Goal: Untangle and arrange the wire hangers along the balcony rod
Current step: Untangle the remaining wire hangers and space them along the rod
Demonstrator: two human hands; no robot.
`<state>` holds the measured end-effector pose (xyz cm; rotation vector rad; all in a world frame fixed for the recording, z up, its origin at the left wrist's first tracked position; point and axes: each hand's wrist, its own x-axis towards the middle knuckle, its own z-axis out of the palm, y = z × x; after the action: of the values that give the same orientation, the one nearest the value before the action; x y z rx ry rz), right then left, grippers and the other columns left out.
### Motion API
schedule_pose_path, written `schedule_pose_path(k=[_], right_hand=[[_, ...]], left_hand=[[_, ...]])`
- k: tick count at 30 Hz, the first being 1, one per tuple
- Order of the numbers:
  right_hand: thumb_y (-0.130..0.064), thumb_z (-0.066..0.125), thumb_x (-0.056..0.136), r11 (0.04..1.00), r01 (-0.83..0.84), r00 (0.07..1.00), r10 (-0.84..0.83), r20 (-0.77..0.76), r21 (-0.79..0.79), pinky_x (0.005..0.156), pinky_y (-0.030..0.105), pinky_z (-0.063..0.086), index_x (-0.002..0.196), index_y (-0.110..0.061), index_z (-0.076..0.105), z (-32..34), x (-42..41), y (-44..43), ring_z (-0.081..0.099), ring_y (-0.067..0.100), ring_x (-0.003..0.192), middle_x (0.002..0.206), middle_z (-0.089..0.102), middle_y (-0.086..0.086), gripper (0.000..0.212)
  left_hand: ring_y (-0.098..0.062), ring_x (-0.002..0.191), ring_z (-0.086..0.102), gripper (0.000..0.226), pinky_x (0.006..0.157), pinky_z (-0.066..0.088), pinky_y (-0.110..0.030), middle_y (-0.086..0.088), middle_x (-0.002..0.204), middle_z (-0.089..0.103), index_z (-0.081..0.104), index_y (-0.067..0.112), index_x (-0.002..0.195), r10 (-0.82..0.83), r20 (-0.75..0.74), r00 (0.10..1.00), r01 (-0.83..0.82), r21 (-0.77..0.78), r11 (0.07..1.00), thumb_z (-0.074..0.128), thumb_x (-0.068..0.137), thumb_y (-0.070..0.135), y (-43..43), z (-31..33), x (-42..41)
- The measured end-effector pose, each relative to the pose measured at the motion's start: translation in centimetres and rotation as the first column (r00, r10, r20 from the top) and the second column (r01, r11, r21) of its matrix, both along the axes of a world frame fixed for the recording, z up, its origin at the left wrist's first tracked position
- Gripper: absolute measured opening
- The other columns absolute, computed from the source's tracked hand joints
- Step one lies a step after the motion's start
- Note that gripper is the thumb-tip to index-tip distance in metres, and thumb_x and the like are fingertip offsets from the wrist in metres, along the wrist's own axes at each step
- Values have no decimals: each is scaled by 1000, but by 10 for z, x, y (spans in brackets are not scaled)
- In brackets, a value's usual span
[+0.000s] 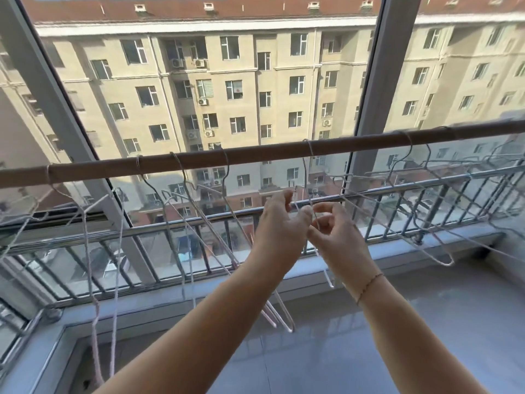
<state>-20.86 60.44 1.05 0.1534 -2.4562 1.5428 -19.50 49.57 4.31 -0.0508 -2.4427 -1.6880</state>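
Note:
A brown balcony rod (255, 155) runs across the view, rising to the right. Several thin white and grey wire hangers hang from it by their hooks. One group (196, 223) dangles left of centre, another (420, 206) spreads to the right. Just below the rod's middle, my left hand (279, 223) and my right hand (333, 231) meet. Both pinch the thin wire of the centre hanger (308, 177), whose hook sits over the rod above them. Its lower part (326, 268) shows beneath my right wrist.
A metal railing (170, 226) with vertical bars runs behind the hangers, in front of large window panes. A grey window sill (426, 237) lies under it. White window frame posts (372, 89) stand at right and left. An apartment block fills the view outside.

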Motion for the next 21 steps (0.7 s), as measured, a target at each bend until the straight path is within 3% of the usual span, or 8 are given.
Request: schedule_pose_path(k=[4, 8, 10, 15, 19, 21], right_hand=[[-19, 66, 83, 982, -57, 997, 65, 38, -178, 53, 4, 42, 103, -18, 53, -2, -10, 5, 61, 1, 63, 75, 67, -3, 23], [-10, 65, 83, 911, -187, 979, 204, 8, -367, 67, 23, 52, 96, -12, 63, 0, -22, 13, 67, 11, 71, 78, 71, 5, 14], [-8, 63, 84, 883, -208, 975, 221, -19, -420, 63, 17, 50, 98, -9, 66, 7, -30, 18, 66, 4, 68, 80, 71, 5, 14], [-8, 62, 85, 869, -279, 958, 284, -51, -410, 57, 10, 47, 94, -10, 66, 21, -45, 34, 65, 0, 64, 81, 72, 8, 10], [-11, 63, 83, 870, -305, 944, 330, -1, -388, 57, 14, 47, 82, -21, 65, 5, -46, 50, 62, 3, 59, 69, 70, 3, 10], [-11, 62, 83, 874, -309, 935, 351, 47, -374, 55, 13, 45, 82, -20, 65, -8, -46, 59, 61, 2, 57, 66, 69, -2, 9]], left_hand=[[-27, 112, 57, 42, 100, 46, -43, -13, 122, 59, 48, 7, 129, 55, 169, 984, -66, 63, 996, 52, 91, 26, 18, -3, -18], [-23, 87, 65, 12, 78, 55, -33, -11, 95, 66, 61, 12, 92, 99, 179, 979, -148, 288, 946, 50, 94, 12, 33, 4, -32], [-24, 82, 64, 13, 74, 55, -33, -13, 91, 66, 59, 15, 86, 127, 158, 979, -178, 368, 913, 51, 93, 8, 40, 10, -41], [-16, 61, 60, 15, 42, 48, -17, -9, 78, 63, 63, 5, 103, 227, 159, 961, -272, 389, 880, 55, 91, 8, 51, 18, -62], [-10, 37, 50, 10, 32, 38, -15, -8, 60, 53, 60, 2, 79, 293, 231, 928, -361, 358, 861, 58, 88, 4, 64, 4, -65], [-14, 42, 51, 15, 38, 42, -19, -9, 59, 54, 59, 5, 72, 288, 273, 918, -374, 354, 857, 58, 87, 3, 69, -11, -63]])
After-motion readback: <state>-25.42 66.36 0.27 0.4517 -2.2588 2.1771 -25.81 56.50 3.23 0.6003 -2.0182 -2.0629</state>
